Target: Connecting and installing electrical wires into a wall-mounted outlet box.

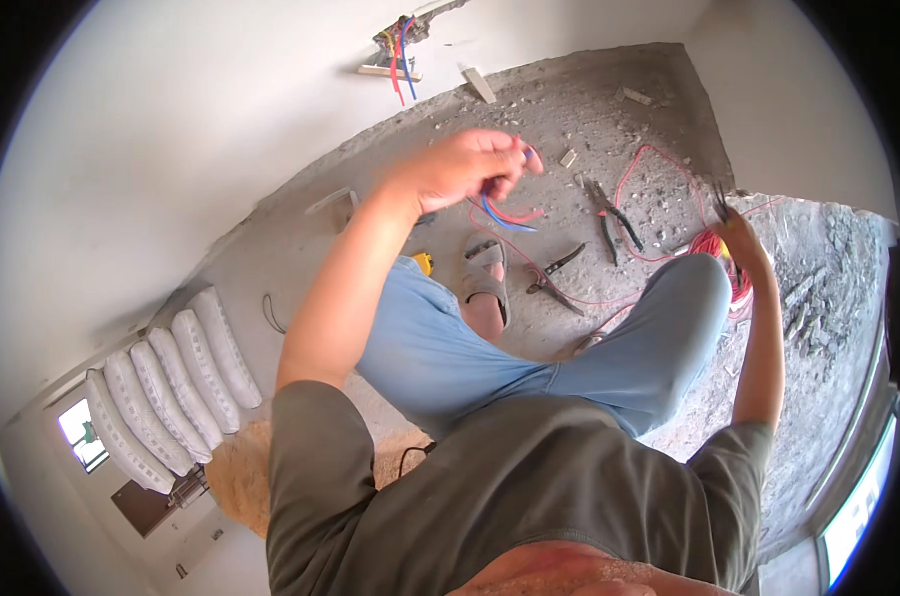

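My left hand [475,169] is raised in front of me, its fingers closed around short pieces of electrical wire. Red and blue ends of the wire [509,221] hang below the palm. Far out to the right, my right hand [741,241] grips a dark, narrow-jawed tool that looks like pliers [722,202], jaws pointing up toward the wall. Beside that hand lies a coil of red wire [736,288], partly behind my knee. One loose red strand [621,179] loops from it across the floor.
Pliers with dark handles [623,226] and another dark hand tool [559,280] lie on the rubble-strewn floor near my sandalled foot [484,278]. Red and blue wires [404,65] stick out of a wall hole ahead. White sacks [177,382] are stacked at left.
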`<state>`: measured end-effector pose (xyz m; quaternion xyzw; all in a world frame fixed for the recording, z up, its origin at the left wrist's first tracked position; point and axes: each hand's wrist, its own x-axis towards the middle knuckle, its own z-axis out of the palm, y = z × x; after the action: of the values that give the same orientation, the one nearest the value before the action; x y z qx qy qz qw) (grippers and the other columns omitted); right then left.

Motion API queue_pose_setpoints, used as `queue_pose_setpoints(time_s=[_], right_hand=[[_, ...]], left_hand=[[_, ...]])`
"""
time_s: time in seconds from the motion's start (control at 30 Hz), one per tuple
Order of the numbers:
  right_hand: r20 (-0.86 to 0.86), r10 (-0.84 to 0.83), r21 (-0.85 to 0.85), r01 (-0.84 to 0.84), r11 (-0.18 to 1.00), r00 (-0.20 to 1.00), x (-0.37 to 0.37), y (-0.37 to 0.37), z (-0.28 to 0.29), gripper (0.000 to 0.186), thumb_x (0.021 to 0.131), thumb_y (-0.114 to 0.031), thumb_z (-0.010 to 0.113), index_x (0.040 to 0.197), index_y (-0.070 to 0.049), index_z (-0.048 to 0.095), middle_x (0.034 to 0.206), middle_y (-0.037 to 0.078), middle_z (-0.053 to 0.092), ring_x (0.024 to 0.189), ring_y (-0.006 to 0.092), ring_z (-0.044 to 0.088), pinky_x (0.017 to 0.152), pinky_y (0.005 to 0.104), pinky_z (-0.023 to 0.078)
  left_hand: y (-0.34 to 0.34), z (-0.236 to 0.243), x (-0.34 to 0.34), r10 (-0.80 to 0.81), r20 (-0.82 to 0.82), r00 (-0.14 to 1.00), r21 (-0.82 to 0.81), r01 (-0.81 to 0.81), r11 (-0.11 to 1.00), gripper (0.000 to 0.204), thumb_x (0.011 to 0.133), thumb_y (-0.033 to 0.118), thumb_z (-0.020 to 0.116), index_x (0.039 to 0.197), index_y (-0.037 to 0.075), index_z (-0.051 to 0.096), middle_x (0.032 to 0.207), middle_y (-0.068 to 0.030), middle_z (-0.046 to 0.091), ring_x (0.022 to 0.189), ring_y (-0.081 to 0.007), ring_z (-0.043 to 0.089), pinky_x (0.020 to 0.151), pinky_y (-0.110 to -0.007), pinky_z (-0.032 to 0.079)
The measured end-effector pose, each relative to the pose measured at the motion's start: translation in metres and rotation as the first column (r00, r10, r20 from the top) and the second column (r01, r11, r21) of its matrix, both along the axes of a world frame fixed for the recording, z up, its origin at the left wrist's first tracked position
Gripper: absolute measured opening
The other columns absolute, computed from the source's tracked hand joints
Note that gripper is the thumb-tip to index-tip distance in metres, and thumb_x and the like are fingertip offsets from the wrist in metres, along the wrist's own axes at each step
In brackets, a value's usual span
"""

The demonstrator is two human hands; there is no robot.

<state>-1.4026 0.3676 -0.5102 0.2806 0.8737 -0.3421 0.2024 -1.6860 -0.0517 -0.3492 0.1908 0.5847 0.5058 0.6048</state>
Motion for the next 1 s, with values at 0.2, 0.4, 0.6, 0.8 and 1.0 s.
queue_pose_setpoints(time_s=[0.2, 0.4, 0.6, 0.8, 1.0], right_hand=[[0.446, 0.135, 0.204, -0.247, 0.947, 0.885, 0.224, 0.024, -0.104, 0.05, 0.083, -0.033, 0.063, 0.125, -0.006, 0.055, 0.11, 0.026, 0.065, 0.106, 0.0423, 0.061, 0.09, 0.0486, 0.05], [0.258, 0.685, -0.068, -0.694, 0.717, 0.682, 0.362, -0.09, -0.217, 0.039, 0.089, -0.035, 0.053, 0.118, -0.012, 0.063, 0.117, 0.021, 0.065, 0.104, 0.0404, 0.064, 0.086, 0.0479, 0.053], [0.139, -0.09, 0.124, 0.073, 0.99, 0.986, 0.271, -0.08, -0.155, 0.03, 0.093, -0.026, 0.047, 0.101, -0.006, 0.068, 0.099, 0.021, 0.067, 0.096, 0.04, 0.064, 0.081, 0.0498, 0.051], [-0.55, -0.553, -0.305, 0.466, 0.831, 0.626, 0.065, -0.002, -0.04, 0.024, 0.097, -0.02, 0.055, 0.097, 0.0, 0.067, 0.086, 0.012, 0.065, 0.077, 0.0185, 0.06, 0.07, 0.0318, 0.047], [-0.56, -0.432, -0.62, -0.012, 0.784, 0.707, -0.105, -0.132, 0.032, 0.025, 0.097, -0.021, 0.055, 0.108, -0.002, 0.067, 0.092, 0.005, 0.069, 0.084, 0.0131, 0.063, 0.078, 0.0282, 0.051]], left_hand=[[0.04, -0.03, 0.072, -0.239, 0.294, 0.925, -0.154, 0.293, 0.944, 0.027, 0.095, 0.019, 0.059, 0.114, 0.001, 0.062, 0.08, -0.0008, 0.062, 0.072, -0.0093, 0.063, 0.069, -0.028, 0.054], [0.051, -0.101, 0.144, -0.415, -0.294, 0.861, -0.174, 0.379, 0.909, 0.02, 0.088, 0.022, 0.065, 0.092, 0.003, 0.068, 0.076, -0.0062, 0.066, 0.065, -0.0109, 0.06, 0.058, -0.033, 0.045], [0.042, -0.117, 0.157, -0.642, -0.562, 0.521, -0.401, 0.507, 0.763, 0.032, 0.082, 0.025, 0.068, 0.102, 0.001, 0.062, 0.094, -0.019, 0.069, 0.085, -0.037, 0.066, 0.074, -0.048, 0.049], [0.016, -0.038, 0.04, -0.245, -0.911, 0.332, -0.26, -0.002, 0.966, 0.018, 0.091, 0.019, 0.055, 0.095, 0.011, 0.07, 0.096, -0.0107, 0.069, 0.086, -0.0271, 0.066, 0.078, -0.041, 0.052], [-0.039, 0.004, -0.072, 0.631, -0.707, 0.319, -0.003, -0.894, 0.448, 0.034, 0.097, 0.034, 0.052, 0.104, 0.002, 0.063, 0.102, -0.0084, 0.065, 0.099, -0.0199, 0.06, 0.085, -0.04, 0.049]])
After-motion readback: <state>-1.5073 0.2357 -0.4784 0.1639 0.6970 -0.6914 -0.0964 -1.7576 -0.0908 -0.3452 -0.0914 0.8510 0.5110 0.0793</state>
